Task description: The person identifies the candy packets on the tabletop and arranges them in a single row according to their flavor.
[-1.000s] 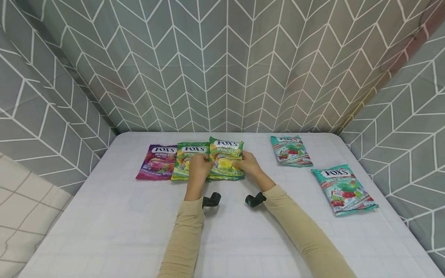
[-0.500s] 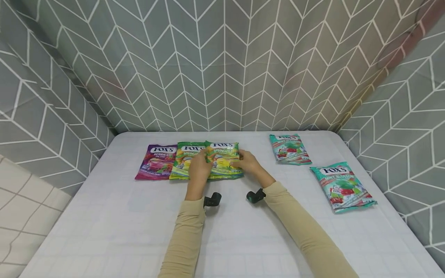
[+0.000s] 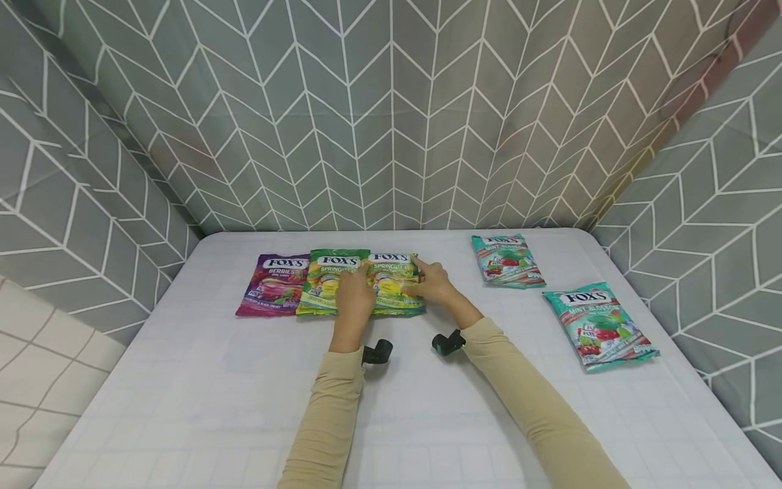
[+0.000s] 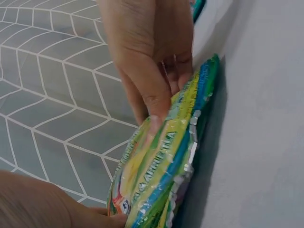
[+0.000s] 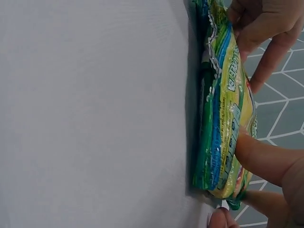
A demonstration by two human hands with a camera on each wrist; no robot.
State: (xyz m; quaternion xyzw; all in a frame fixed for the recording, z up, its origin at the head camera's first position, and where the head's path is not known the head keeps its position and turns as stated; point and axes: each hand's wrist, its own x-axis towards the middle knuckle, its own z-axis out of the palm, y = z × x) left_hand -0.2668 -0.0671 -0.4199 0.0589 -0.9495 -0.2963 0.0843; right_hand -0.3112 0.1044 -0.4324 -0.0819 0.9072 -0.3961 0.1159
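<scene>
A yellow-green Fox's candy bag (image 3: 396,285) lies at the right end of a row, with both hands on it. My right hand (image 3: 435,285) pinches its right edge; in the right wrist view the thumb (image 5: 259,154) presses on the printed face and a finger reaches behind. At its left edge my left hand (image 3: 356,295) holds it, thumb against the face and index finger stretched out in the right wrist view. A matching green candy bag (image 3: 322,288) adjoins on the left, partly covered by the left hand. A purple berries bag (image 3: 273,288) lies beside that one.
Two teal mint candy bags lie to the right, a farther bag (image 3: 509,261) and a nearer bag (image 3: 601,329). All the bags rest on a white-covered table (image 3: 244,407). A grey patterned curtain (image 3: 391,115) rises behind the table's back edge.
The yellow-green bag has been lowered and drawn slightly nearer, level with its neighbours. The left hand has shifted slightly right, its index finger now stretched out. The other bags stay put.
</scene>
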